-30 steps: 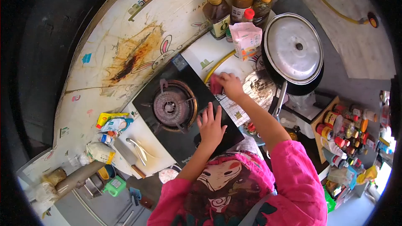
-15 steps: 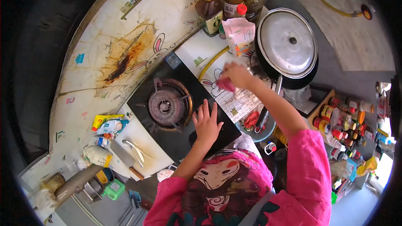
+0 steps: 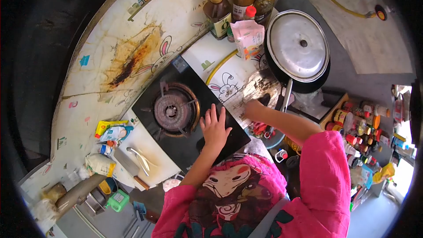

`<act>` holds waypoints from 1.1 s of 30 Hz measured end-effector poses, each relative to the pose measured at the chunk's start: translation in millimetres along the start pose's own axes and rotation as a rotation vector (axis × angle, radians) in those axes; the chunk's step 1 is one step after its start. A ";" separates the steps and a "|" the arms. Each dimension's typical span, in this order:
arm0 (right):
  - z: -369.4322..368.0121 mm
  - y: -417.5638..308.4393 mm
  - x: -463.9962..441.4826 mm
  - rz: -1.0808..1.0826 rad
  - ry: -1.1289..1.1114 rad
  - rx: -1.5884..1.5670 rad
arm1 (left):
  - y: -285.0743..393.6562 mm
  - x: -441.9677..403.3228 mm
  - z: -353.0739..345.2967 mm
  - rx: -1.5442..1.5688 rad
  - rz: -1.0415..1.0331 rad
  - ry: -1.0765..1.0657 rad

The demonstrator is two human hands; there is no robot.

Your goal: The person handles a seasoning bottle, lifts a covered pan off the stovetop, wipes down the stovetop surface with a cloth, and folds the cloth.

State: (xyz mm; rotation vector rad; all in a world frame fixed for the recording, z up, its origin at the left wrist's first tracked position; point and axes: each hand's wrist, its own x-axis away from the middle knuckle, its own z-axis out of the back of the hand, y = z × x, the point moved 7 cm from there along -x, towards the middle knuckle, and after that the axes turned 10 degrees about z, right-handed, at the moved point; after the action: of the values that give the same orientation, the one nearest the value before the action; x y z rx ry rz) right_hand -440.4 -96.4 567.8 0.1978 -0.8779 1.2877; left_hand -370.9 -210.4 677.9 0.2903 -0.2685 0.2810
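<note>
My left hand [image 3: 214, 133] lies flat on the black glass gas stove [image 3: 229, 141], fingers spread, to the right of its burner [image 3: 172, 111]. My right hand [image 3: 254, 110] is closed and low over the white, rabbit-patterned counter [image 3: 238, 103], right of the stove. The pink-red cloth seen in it a moment earlier is hidden beneath the hand now. Just beyond it is a brown-stained, wet-looking patch. Near my right wrist stands a blue-rimmed basin [image 3: 278, 143] with red stuff inside, partly covered by my forearm.
A wok with a silver lid [image 3: 299, 46] stands at the back right, its handle toward me. A pink pouch [image 3: 249, 39] and sauce bottles [image 3: 218, 13] line the wall. Left of the stove lie a knife [image 3: 128, 163] and a white board [image 3: 154, 158]. Jars [image 3: 343, 117] crowd the right.
My right hand has moved toward me across the counter, from beside the pink pouch to near the basin. The stained patch is now more exposed. My left hand stays on the stove.
</note>
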 end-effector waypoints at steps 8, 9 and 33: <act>116.1 90.0 21.7 -0.359 0.674 0.097 | 2.7 -1.3 0.1 -0.007 -0.011 0.002; 105.0 98.9 13.3 -0.362 0.677 0.091 | 3.9 -1.4 1.2 -0.018 -0.011 0.000; 109.7 -67.2 64.0 -0.286 1.042 -0.284 | -44.2 77.1 15.2 0.091 -0.163 0.122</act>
State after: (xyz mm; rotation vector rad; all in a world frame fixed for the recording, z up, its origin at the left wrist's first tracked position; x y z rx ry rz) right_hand -429.6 -133.5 706.2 -0.5257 -0.1075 0.8037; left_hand -289.2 -237.9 704.2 0.3818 -0.1109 0.1497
